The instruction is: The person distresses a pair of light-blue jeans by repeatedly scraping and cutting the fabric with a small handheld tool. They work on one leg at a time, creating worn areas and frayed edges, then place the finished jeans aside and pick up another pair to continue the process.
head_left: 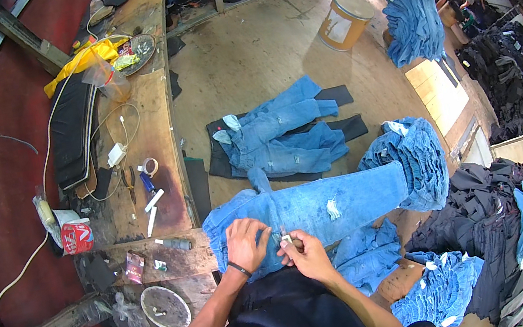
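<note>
A pair of blue jeans (355, 193) lies stretched across in front of me, its waist end at the left and a leg reaching right. A frayed white patch shows on that leg. My left hand (246, 245) rests on the denim near the waist, fingers slightly bent over the cloth. Just right of it, my right hand (308, 255) is closed around a small pale tool (286, 239), its tip at the fabric. The palm hides most of this tool, so its kind is unclear. The far end of the leg meets a stack of folded jeans (415, 163).
At left, a wooden bench (158, 135) carries pliers (130, 184), a tape roll (150, 166), white sticks and a charger (116, 154). More jeans (290, 128) lie on the floor ahead. Dark garments (482, 217) are heaped right. A drum (345, 20) and people stand farther off.
</note>
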The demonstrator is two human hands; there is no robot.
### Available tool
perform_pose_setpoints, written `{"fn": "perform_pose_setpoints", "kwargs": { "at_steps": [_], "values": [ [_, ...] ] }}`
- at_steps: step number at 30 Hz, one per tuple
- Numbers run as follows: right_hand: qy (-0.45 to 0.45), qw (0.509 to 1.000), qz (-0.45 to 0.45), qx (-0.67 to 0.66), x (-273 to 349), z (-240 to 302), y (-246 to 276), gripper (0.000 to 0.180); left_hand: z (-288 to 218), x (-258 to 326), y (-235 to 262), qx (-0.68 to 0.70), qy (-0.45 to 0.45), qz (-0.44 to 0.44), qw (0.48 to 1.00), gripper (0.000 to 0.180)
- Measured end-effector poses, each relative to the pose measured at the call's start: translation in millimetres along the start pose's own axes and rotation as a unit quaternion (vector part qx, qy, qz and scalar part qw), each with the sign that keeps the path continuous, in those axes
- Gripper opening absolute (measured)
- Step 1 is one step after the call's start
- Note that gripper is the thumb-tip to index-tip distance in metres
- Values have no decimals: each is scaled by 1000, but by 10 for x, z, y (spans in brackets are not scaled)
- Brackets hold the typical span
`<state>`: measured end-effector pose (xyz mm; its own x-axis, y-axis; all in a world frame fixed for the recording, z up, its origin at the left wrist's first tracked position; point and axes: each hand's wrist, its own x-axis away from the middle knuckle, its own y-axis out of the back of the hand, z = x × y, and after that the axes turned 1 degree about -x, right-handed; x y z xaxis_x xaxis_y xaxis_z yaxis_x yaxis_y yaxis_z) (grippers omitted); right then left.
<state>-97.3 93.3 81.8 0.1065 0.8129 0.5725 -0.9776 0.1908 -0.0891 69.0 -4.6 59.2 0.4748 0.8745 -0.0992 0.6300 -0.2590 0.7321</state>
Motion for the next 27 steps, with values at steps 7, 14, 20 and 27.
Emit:
{"fn": "perform_pose_setpoints", "kwargs": {
  "at_steps": [7, 14, 20, 27],
  "values": [
    [-36, 996, 47, 70, -66, 122, -164, 18, 41, 134, 42, -71, -90, -69, 991, 16],
    [-49, 986, 107, 116, -72, 99, -168, 19, 52, 99, 126, -62, -98, -126, 985, 16],
    [250, 891, -246, 288, -235, 183, 898, 21, 420, 303, 618, -52, 186, -123, 973, 31],
    [37, 837, -422, 345, -360, -66, 3280, 41, 689, 789, 336, 10, 273, -25, 962, 38]
  ]
}}
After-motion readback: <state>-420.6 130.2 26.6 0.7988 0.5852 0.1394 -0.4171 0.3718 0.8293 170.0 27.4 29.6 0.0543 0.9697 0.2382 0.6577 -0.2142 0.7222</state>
